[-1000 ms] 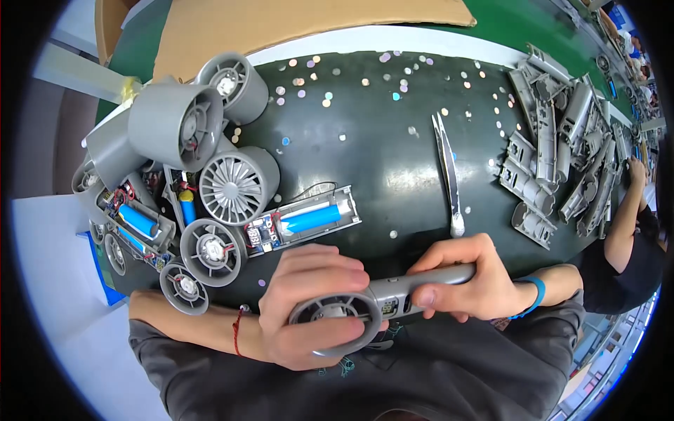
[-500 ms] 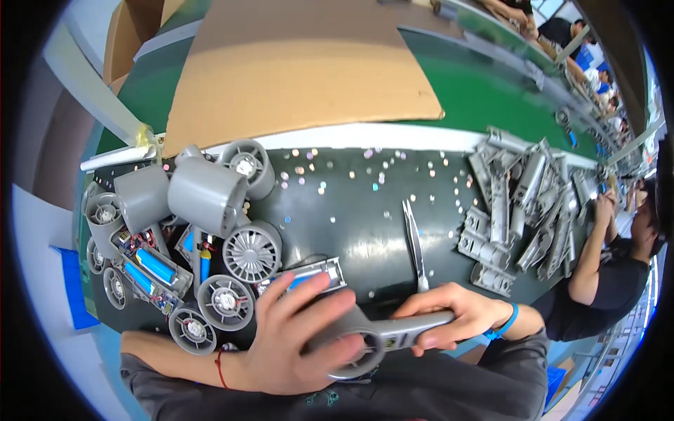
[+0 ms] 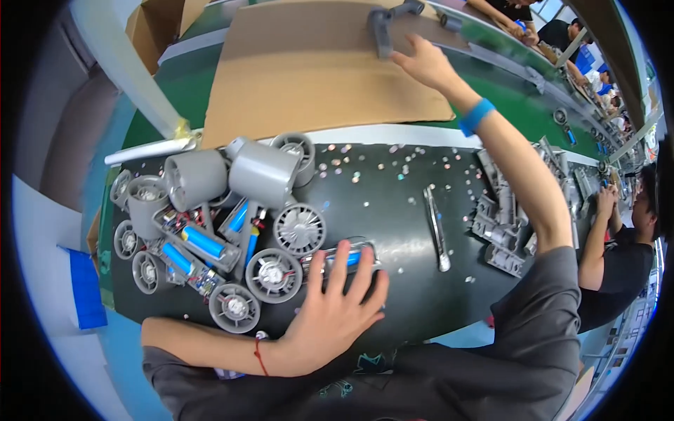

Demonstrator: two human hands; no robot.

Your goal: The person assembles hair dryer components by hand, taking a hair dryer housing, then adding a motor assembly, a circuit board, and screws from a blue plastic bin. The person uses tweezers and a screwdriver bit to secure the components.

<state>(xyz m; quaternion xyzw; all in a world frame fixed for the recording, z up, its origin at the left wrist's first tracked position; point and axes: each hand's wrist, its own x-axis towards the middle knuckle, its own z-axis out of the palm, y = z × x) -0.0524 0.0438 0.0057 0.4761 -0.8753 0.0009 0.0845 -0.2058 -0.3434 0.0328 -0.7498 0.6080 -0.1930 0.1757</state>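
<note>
My left hand (image 3: 330, 319) hovers low over the bench's near edge, fingers spread, nothing in it. Just beyond its fingertips lies an opened grey handle with a blue cylindrical battery (image 3: 349, 258), partly covered by the fingers. Stretched far forward, my right hand (image 3: 430, 67) is open, with thumb and fingers apart. Its fingertips are at the handle end of a grey fan-like device (image 3: 380, 31) lying on the cardboard sheet (image 3: 302, 84); whether they still touch is hard to tell. Several grey fan units with round housings (image 3: 263, 172) crowd the left, some with wiring and batteries exposed.
Metal tweezers (image 3: 437, 231) lie right of centre on the dark bench (image 3: 379, 217). Grey handle shells (image 3: 498, 210) are heaped at the right, partly behind my right arm. Small pale dots speckle the bench. A green conveyor (image 3: 491, 91) runs beyond; a co-worker (image 3: 618, 259) sits at right.
My right hand has carried the grey fan device from in front of me to the far cardboard. My left hand has come off it and stays near the bench's front. The view has shifted slightly.
</note>
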